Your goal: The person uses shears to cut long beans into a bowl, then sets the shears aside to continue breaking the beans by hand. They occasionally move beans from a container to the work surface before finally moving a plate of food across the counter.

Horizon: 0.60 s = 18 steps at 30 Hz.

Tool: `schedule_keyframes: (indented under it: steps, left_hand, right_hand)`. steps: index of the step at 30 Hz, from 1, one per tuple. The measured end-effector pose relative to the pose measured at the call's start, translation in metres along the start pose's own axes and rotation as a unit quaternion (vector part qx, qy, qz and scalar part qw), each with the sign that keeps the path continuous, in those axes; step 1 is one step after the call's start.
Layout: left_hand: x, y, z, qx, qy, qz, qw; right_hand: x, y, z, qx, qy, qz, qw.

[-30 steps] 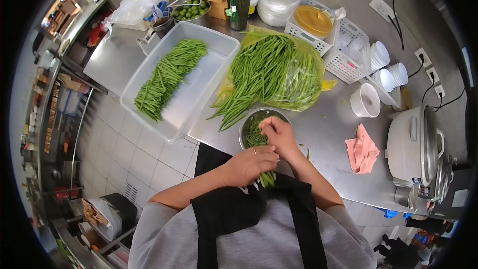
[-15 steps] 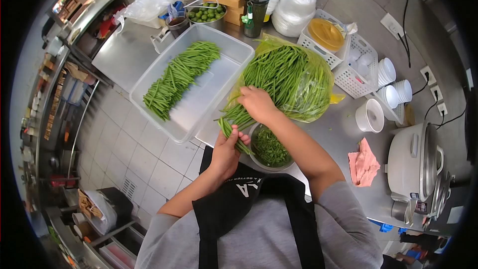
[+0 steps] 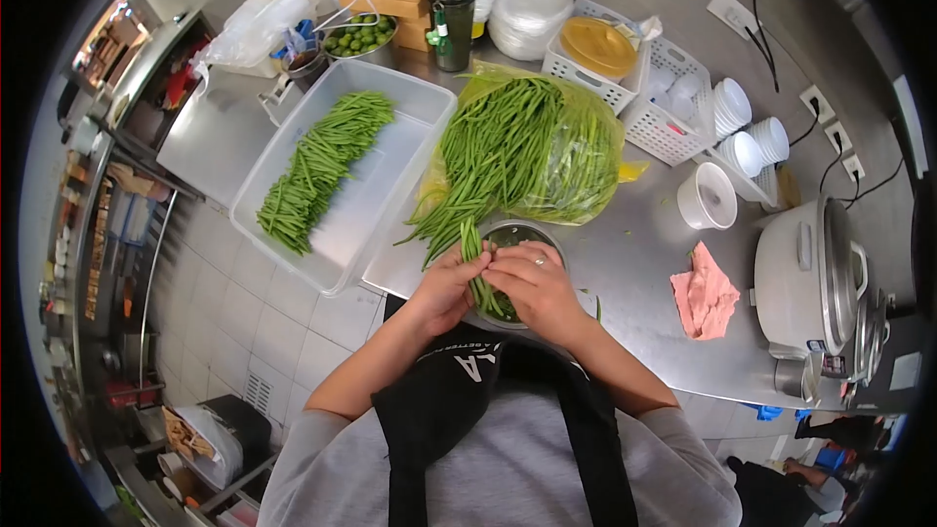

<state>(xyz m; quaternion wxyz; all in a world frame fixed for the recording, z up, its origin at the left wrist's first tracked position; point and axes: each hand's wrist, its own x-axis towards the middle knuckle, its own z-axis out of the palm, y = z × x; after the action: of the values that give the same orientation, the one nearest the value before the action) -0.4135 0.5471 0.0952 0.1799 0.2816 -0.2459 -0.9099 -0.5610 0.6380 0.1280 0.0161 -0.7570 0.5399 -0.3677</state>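
My left hand [image 3: 449,285] is closed around a small bunch of green beans [image 3: 469,239], whose tips point up and away from me. Pressed against the same bunch are the fingers of my right hand [image 3: 535,283], closed on it from the other side. Both hands are over a metal bowl [image 3: 554,235], which holds green bits and is partly hidden by them. Just beyond lies a heap of long green beans [image 3: 498,137] spilling from a yellowish plastic bag [image 3: 586,171]. To the left, a clear plastic bin [image 3: 395,197] contains a row of green beans [image 3: 322,171].
On the steel table [image 3: 625,278] are a pink cloth [image 3: 704,293], a white tub [image 3: 707,197] and a large cooker [image 3: 795,278] at the right. White baskets [image 3: 673,141], a dark tumbler [image 3: 452,24] and a bowl of green limes [image 3: 361,39] stand behind. Another person [image 3: 781,488] shows at lower right.
My right hand has come away from the bean heap, back toward me, and joined my left at the bunch. The bunch now stands more upright over the bowl. The view has shifted slightly.
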Motion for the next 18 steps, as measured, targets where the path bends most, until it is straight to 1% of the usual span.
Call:
schedule_keyframes:
  steps: [2, 5, 8, 9, 11, 12, 15, 16, 17, 18]
  left_hand:
    - [0.002, -0.004, 0.001, 0.022, -0.023, -0.010, 0.999]
    - [-0.004, 0.000, 0.017, 0.116, -0.021, -0.028, 0.993]
    - [-0.003, -0.002, 0.019, 0.194, -0.067, 0.014, 0.979]
    - [-0.002, -0.002, 0.019, 0.197, -0.069, 0.018, 0.978]
    - [-0.001, -0.003, 0.018, 0.200, -0.073, 0.030, 0.977]
    - [-0.001, -0.001, 0.018, 0.215, -0.079, 0.018, 0.973]
    - [-0.001, 0.003, 0.020, 0.257, -0.106, -0.015, 0.961]
    - [0.000, 0.005, 0.021, 0.269, -0.117, -0.024, 0.956]
    - [0.000, 0.006, 0.022, 0.281, -0.129, -0.034, 0.950]
    - [0.000, 0.005, 0.022, 0.258, -0.115, -0.009, 0.959]
  right_hand:
    - [-0.007, 0.005, -0.004, 0.012, 0.058, 0.028, 0.998]
    - [-0.005, 0.011, -0.017, -0.079, 0.042, 0.040, 0.995]
    - [-0.004, 0.013, -0.022, -0.124, 0.012, -0.015, 0.992]
    - [-0.005, 0.013, -0.020, -0.130, 0.022, -0.025, 0.991]
    - [-0.007, 0.013, -0.019, -0.125, 0.015, -0.008, 0.992]
    - [-0.008, 0.013, -0.017, -0.122, 0.012, -0.001, 0.992]
    - [-0.016, 0.015, -0.009, -0.006, 0.031, 0.144, 0.989]
    - [-0.016, 0.016, -0.007, 0.140, 0.072, 0.245, 0.957]
    - [-0.014, 0.019, -0.006, 0.281, 0.111, 0.338, 0.891]
    - [-0.012, 0.023, -0.005, 0.413, 0.145, 0.419, 0.796]
